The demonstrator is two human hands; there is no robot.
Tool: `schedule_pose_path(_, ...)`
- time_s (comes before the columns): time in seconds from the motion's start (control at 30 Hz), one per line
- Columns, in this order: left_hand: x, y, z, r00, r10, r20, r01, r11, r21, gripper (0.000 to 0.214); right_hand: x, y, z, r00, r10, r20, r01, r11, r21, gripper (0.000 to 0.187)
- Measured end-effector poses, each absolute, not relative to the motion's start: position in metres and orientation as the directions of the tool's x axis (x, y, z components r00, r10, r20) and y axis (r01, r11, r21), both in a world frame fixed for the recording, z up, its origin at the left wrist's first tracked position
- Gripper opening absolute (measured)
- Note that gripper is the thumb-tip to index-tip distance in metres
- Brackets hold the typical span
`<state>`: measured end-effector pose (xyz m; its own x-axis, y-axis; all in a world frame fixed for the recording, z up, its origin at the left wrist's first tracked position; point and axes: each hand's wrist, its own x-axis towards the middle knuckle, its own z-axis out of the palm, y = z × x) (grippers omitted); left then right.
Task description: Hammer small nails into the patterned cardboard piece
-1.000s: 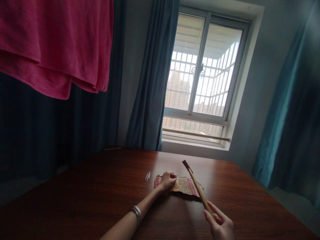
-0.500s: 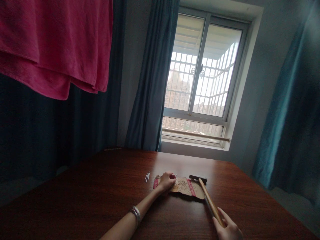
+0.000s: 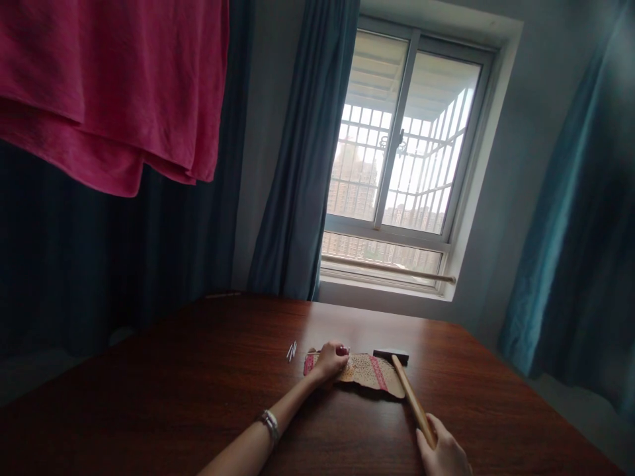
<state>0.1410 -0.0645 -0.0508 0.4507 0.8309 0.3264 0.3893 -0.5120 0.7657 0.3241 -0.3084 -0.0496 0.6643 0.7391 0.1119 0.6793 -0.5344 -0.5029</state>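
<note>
My left hand (image 3: 331, 360) rests over a ragged tan piece (image 3: 362, 371) that looks like leather or cardboard, covered in small dark dots and crossed by pinkish-red bands. Its fingers are pinched on what seems to be a small metal rod, mostly hidden, with a glint at the fingertips. My right hand (image 3: 443, 453) is wrapped round the lower end of the wooden handle of a hammer (image 3: 414, 400). The dark hammer head lies low by the far right edge of the tan piece; whether it touches the table I cannot tell. Several thin silver metal rods (image 3: 292, 351) lie left of the piece.
All this is on a brown wooden table (image 3: 198, 390). Beyond its far edge are a barred window (image 3: 397, 152) and a blue curtain (image 3: 292, 198). A pink cloth (image 3: 119, 99) hangs at upper left, and another blue curtain (image 3: 550, 251) hangs at right.
My right hand and the hammer have shifted slightly left, and the hammer head sits a little lower. The left hand keeps its place on the tan piece.
</note>
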Motion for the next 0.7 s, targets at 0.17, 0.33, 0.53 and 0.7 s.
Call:
schedule_pose_path(0.17,0.14,-0.067,-0.048,0.441,0.842,0.31,0.4,-0.494,0.772,0.016,0.316,-0.309,-0.052,0.616,0.746,0.253,0.777,-0.523,-0.35,0.036)
schedule_pose_path(0.33,0.14,-0.066,-0.049,0.455,0.831,0.319,0.361,-0.5,0.787,0.018,0.31,-0.31,-0.055,0.63,0.733,0.257,0.775,-0.571,-0.27,0.033)
schedule_pose_path(0.53,0.141,-0.066,-0.049,0.443,0.84,0.314,0.406,-0.5,0.765,0.018,0.307,-0.301,-0.047,0.618,0.711,0.337,0.786,-0.557,-0.267,0.041)
schedule_pose_path(0.7,0.14,-0.066,-0.049,0.478,0.822,0.308,0.412,-0.52,0.748,0.02,0.292,-0.258,-0.013,0.45,0.732,0.511,0.892,-0.343,-0.293,0.044)
